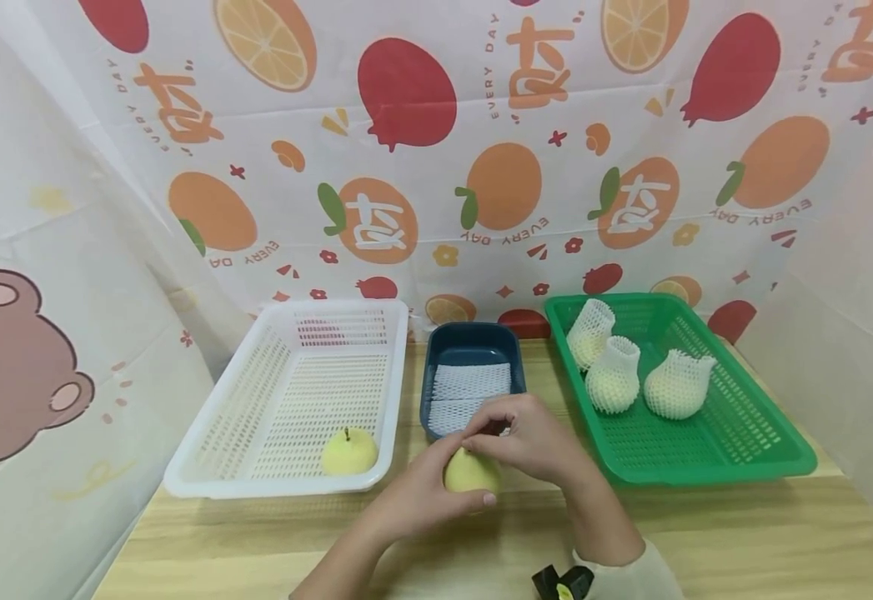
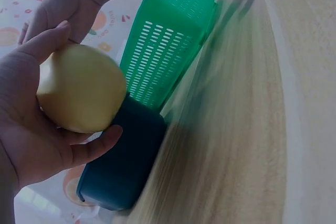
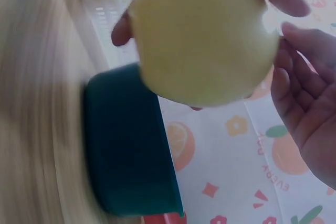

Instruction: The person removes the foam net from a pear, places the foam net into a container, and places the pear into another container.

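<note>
My left hand [image 1: 427,490] grips a pale yellow pear [image 1: 472,473] above the table, in front of the dark blue bin. In the left wrist view its thumb and fingers wrap the sides of the pear [image 2: 84,87]. My right hand [image 1: 532,437] is at the top of the fruit, its thumb and curled fingers pinching there. From the right wrist, the pear [image 3: 205,40] covers much of the left hand, and the right hand's fingers [image 3: 300,77] meet its end. The stem is hidden at the fingertips.
A white basket [image 1: 207,408] on the left holds one bare pear [image 1: 349,452] with a stem. White foam nets [image 1: 469,383] lie in the dark blue bin [image 1: 474,333]. On the right, a green basket [image 1: 676,467] holds three net-wrapped fruits [image 1: 679,385].
</note>
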Available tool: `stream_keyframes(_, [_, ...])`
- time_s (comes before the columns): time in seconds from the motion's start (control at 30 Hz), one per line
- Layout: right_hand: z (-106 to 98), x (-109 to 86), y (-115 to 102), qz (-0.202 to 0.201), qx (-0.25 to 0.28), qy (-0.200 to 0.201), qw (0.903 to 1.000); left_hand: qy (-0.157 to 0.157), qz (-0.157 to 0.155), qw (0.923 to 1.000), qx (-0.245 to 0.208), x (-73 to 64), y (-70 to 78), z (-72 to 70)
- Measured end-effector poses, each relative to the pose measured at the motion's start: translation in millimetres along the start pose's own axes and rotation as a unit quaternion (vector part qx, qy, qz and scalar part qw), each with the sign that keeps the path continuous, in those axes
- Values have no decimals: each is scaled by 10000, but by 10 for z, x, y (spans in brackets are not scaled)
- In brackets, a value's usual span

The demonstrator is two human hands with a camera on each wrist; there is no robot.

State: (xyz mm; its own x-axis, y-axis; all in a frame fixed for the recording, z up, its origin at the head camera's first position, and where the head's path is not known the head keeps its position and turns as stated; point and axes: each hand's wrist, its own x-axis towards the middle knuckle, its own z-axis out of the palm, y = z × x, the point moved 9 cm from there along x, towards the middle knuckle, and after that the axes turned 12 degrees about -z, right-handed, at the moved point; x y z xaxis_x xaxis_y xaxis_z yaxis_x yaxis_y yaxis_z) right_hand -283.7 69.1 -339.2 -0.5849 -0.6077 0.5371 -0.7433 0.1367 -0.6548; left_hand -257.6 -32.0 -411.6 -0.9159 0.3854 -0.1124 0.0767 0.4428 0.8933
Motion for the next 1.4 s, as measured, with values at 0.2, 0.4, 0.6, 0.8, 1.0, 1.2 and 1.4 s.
stream_keyframes(0.2, [32,88,-160,-469,67,663,9967,731,47,9973,-74,-127,36,-236])
stream_keyframes(0.4, [183,184,-244,-385,125,729,9965,1024,-389,9927,-509,-263,18,-485])
stream_keyframes(0.6, [394,269,-286,-232,358,665,9969,1549,-401,9846,-698,-424,65,-796])
stream_keyframes(0.8, [698,402,-261,-116,1140,375,9927,2051,-97,9779,-396,-602,91,-1118])
stream_keyframes(1.0, [956,603,-270,19,1574,9,9875,2296,99,9720,-496,-723,30,-1383])
stream_keyframes(1.2, [1091,842,-260,129,987,148,9949,2535,56,9665,-397,-780,-16,-1618])
stream_keyframes(1.4, [1260,1037,-255,-147,564,266,9979,2886,-430,9560,310,-830,-102,-1810])
